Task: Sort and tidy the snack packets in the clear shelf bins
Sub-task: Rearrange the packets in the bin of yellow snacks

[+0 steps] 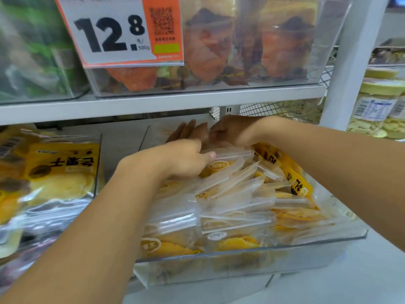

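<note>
A clear shelf bin (252, 251) is pulled forward on the lower shelf. It is packed with clear-topped packets of yellow dried fruit (236, 216), mostly standing in rows, and some at the right lean askew. My left hand (182, 159) reaches into the back left of the bin with its fingers stretched out straight into the shade. Its thumb touches the top edge of a back packet (232, 153). At the back of the bin, my right hand (232, 131) is bent down at the wrist, fingers curled over the tops of the rear packets. Its fingertips are hidden.
To the left, another clear bin (96, 163) holds larger yellow packets (61, 172). The shelf above (164, 102) carries bins of orange dried fruit and a 12.8 price tag (118, 34). A white upright post (350, 62) stands at right, with jars (377, 106) beyond it.
</note>
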Demonstrator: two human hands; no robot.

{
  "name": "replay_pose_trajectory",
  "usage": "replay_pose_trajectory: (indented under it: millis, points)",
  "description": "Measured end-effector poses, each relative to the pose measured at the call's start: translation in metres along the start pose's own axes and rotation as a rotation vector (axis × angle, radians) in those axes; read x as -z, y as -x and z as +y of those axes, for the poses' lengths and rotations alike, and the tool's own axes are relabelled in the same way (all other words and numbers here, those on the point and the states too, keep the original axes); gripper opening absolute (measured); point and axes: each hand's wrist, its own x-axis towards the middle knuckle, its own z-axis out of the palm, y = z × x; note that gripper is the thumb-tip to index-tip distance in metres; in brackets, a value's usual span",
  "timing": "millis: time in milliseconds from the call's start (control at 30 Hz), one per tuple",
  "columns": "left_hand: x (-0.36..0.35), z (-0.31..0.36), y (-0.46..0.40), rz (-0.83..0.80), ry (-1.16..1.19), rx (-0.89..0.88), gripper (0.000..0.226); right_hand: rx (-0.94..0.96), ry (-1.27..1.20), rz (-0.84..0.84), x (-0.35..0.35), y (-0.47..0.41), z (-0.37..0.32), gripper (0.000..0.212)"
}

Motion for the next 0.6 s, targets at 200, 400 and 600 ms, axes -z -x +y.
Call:
replay_pose_trajectory:
  millis: [200,400,600]
  points:
    - [0.015,-0.013,0.036,0.257,0.108,-0.224,0.024,0.007,0.033,0.154,0.0,0.063,-0.01,0.041]
    - [0.017,-0.038,0.08,0.089,0.128,-0.257,0.022,0.227,-0.003,0.315,-0.01,0.121,-0.057,0.016]
    - [0.022,-0.06,0.094,0.137,-0.019,-0.184,0.024,0.196,0.24,0.216,-0.004,0.102,-0.093,0.015]
